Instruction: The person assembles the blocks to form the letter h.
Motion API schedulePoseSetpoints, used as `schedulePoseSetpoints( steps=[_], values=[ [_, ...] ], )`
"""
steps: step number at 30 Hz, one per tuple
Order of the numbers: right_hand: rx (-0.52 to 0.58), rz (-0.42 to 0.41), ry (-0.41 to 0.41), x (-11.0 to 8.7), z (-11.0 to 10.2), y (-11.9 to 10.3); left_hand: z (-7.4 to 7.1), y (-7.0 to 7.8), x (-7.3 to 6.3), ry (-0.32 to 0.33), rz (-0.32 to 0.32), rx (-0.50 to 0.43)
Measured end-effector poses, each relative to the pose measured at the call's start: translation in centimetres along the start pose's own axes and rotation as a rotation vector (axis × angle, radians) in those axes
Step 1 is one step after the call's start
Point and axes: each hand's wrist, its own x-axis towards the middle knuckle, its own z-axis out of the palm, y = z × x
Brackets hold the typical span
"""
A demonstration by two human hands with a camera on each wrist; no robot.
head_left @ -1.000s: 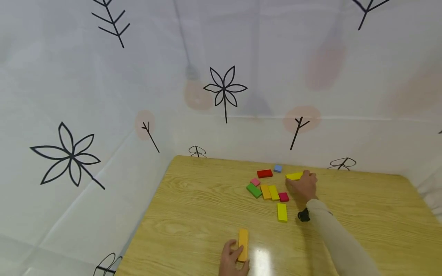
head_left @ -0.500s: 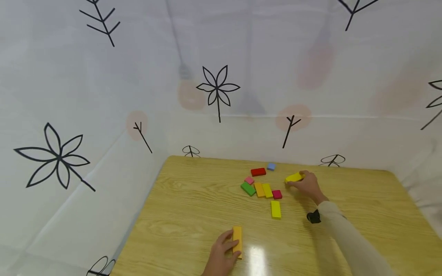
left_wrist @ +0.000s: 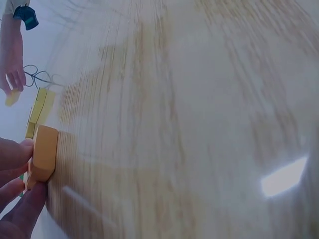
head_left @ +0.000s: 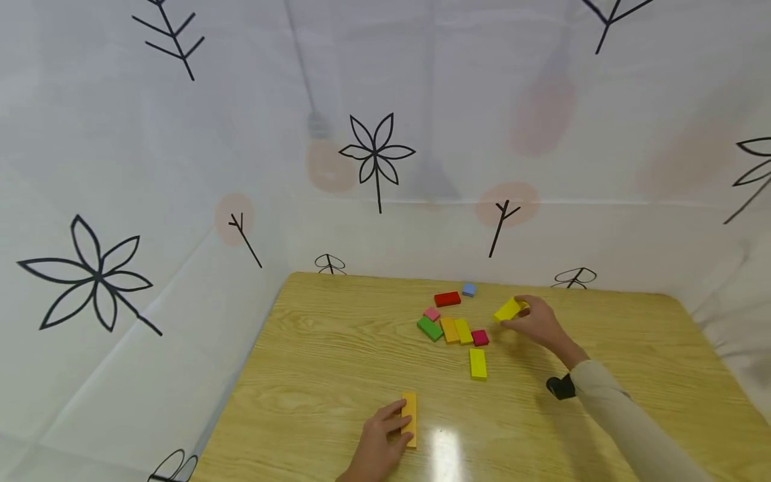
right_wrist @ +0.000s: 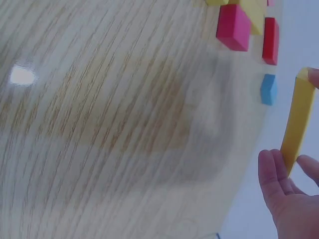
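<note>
Your left hand [head_left: 379, 438], half-closed, is pinching the orange block [head_left: 412, 411], apparently steadying it on the tabletop [head_left: 325, 375]; your right hand [head_left: 537, 325] is holding a yellow block [head_left: 508, 309] aloft, fingers parted to span it.

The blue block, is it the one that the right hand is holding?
No, the right hand pinches a yellow block, while the blue block lies near the far edge of the table.
</note>
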Motion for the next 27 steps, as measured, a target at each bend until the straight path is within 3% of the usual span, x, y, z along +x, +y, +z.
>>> schedulePoseSetpoints(
  steps=[14, 18, 27],
  values=[
    [0.044, -0.151, -0.031, -2.0, -0.6, -3.3, -0.2, -0.8, -0.3, -0.022, 0.004, -0.045],
    [0.055, -0.185, -0.036, -2.2, -0.3, -4.5, -0.3, -0.8, -0.2, -0.02, 0.033, -0.059],
    [0.108, -0.203, -0.098, -2.8, 1.3, -6.8, -0.4, -0.7, -0.2, -0.067, 0.032, -0.163]
  ],
)
